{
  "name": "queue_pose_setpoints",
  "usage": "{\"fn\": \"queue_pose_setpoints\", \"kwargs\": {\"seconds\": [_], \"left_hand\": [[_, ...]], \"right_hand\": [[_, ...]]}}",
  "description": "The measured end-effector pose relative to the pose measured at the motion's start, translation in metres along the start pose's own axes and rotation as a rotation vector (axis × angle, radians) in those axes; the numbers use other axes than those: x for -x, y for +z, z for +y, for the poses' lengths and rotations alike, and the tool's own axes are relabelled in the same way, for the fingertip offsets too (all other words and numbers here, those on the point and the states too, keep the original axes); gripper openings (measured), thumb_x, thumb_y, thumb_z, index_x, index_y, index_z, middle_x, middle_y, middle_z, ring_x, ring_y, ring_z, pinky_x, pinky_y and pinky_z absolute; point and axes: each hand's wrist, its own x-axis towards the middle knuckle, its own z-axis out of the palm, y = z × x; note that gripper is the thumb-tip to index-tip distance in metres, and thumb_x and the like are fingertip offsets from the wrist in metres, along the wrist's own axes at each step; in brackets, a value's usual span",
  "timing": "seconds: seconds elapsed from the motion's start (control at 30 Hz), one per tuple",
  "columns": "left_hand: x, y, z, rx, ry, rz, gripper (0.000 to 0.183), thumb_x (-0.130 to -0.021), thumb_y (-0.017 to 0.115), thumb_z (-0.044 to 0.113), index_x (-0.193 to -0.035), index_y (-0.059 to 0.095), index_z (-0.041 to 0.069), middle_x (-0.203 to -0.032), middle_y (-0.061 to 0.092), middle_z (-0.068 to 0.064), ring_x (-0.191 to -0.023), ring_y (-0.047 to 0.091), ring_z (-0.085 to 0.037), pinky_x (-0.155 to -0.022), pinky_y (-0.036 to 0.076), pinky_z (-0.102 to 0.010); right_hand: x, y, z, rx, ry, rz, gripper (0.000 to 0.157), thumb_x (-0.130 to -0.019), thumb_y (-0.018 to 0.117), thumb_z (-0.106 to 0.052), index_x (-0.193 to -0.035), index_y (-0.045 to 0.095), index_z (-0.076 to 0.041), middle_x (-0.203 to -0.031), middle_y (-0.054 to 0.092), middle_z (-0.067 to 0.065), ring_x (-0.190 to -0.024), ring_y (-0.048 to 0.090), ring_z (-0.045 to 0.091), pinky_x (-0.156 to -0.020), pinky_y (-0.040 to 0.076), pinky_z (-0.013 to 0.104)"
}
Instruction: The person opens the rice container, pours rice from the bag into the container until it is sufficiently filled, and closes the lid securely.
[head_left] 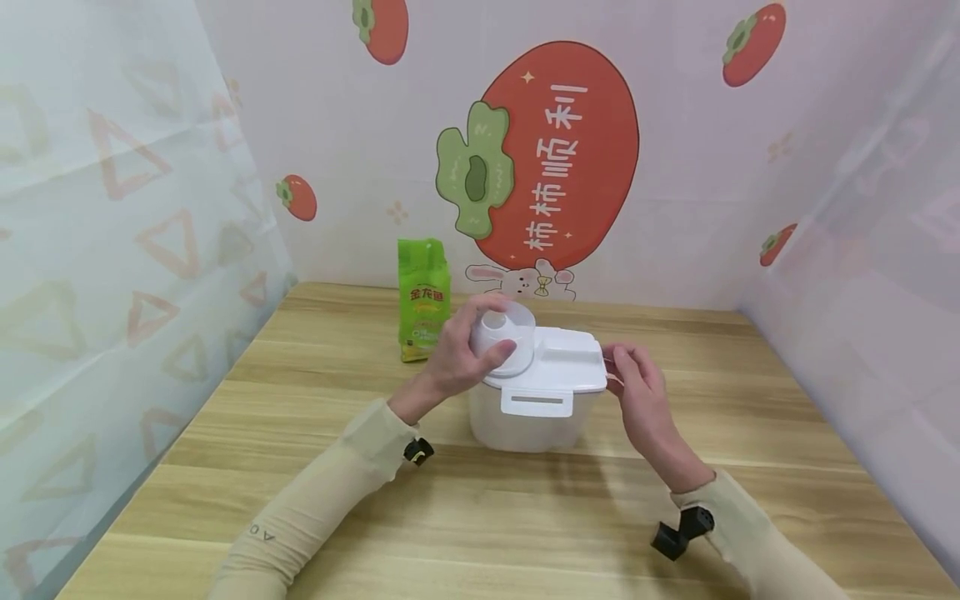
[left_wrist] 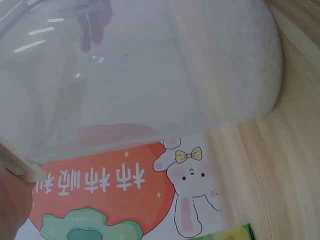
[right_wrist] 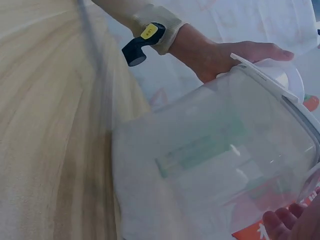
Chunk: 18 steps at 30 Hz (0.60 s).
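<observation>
A translucent plastic storage box (head_left: 525,429) with a white lid (head_left: 566,379) stands on the table between both hands. On the lid's left end sits a round clear cup (head_left: 517,321). My left hand (head_left: 455,354) grips around this cup, thumb in front and fingers behind. At the lid's right end, my right hand (head_left: 647,404) pinches the edge flap, its fingers partly hidden. A white front latch (head_left: 536,403) sticks outward from the lid. In the left wrist view, a pale layer (left_wrist: 235,65) shows at the box's base.
Behind the box to the left, a green and yellow bag (head_left: 423,304) stands upright on the wooden table (head_left: 480,525). A printed backdrop (head_left: 675,167) closes off the rear, with hanging sheets along both sides.
</observation>
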Motion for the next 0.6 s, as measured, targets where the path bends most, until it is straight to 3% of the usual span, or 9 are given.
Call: {"fn": "queue_pose_setpoints", "kwargs": {"seconds": [0.23, 0.6], "left_hand": [[-0.001, -0.005, -0.005, -0.064, -0.002, -0.045, 0.065, -0.092, 0.050, 0.063, -0.121, 0.048, 0.005, -0.130, 0.059, -0.021, -0.115, 0.061, -0.032, -0.080, 0.060, -0.036], [-0.003, -0.012, -0.014, -0.116, -0.015, -0.056, 0.079, -0.087, 0.055, 0.067, -0.129, 0.040, 0.001, -0.132, 0.054, -0.019, -0.115, 0.058, -0.030, -0.087, 0.057, -0.041]], "right_hand": [[-0.006, -0.002, 0.000, 0.058, -0.009, -0.017, 0.039, -0.106, 0.041, -0.032, -0.122, 0.053, 0.002, -0.109, 0.060, -0.003, -0.102, 0.059, 0.012, -0.082, 0.054, 0.020], [-0.007, -0.002, 0.002, 0.029, -0.032, -0.014, 0.017, -0.102, 0.051, -0.016, -0.111, 0.057, -0.002, -0.097, 0.062, -0.005, -0.089, 0.062, 0.008, -0.078, 0.055, 0.020]]}}
